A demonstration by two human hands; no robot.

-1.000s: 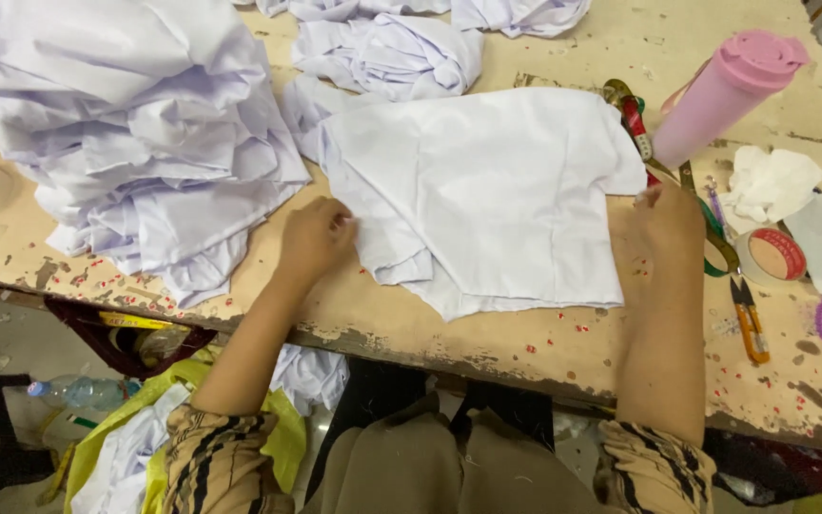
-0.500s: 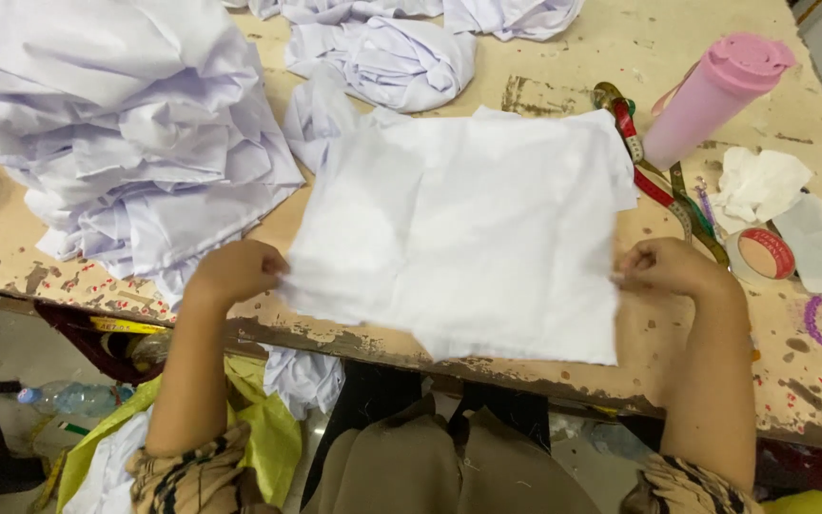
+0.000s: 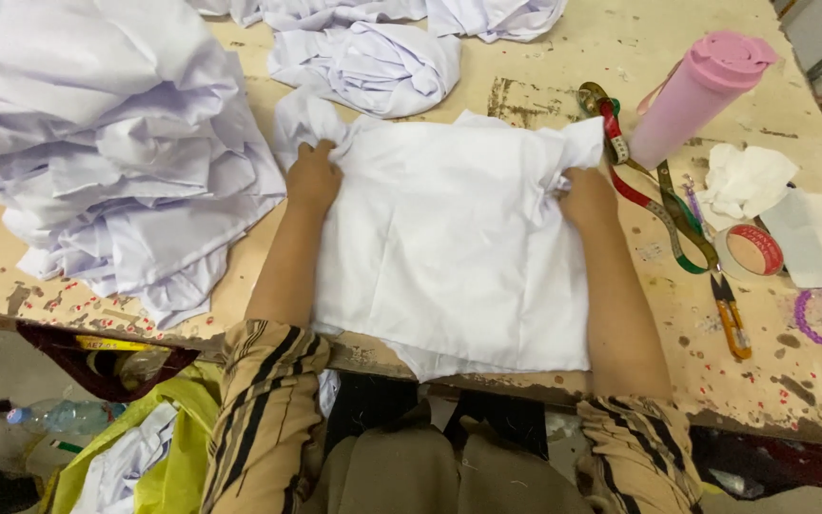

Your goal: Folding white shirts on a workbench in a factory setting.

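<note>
A white folded garment (image 3: 449,247) lies on the worn wooden table (image 3: 544,67) in front of me, its near edge hanging over the table's front. My left hand (image 3: 314,176) grips its far left corner, fingers curled into the cloth. My right hand (image 3: 584,195) clutches the far right corner, where the fabric bunches up. Both forearms rest along the garment's sides.
A tall heap of white garments (image 3: 97,143) fills the left side. A crumpled white piece (image 3: 373,57) lies behind. On the right are a pink bottle (image 3: 696,95), a measuring tape (image 3: 649,190), a tape roll (image 3: 752,249), small snips (image 3: 730,314) and a purple bracelet (image 3: 815,314).
My hands held the garment's near corners at the table edge; now both have moved to its far corners, and the cloth lies flatter and closer to me.
</note>
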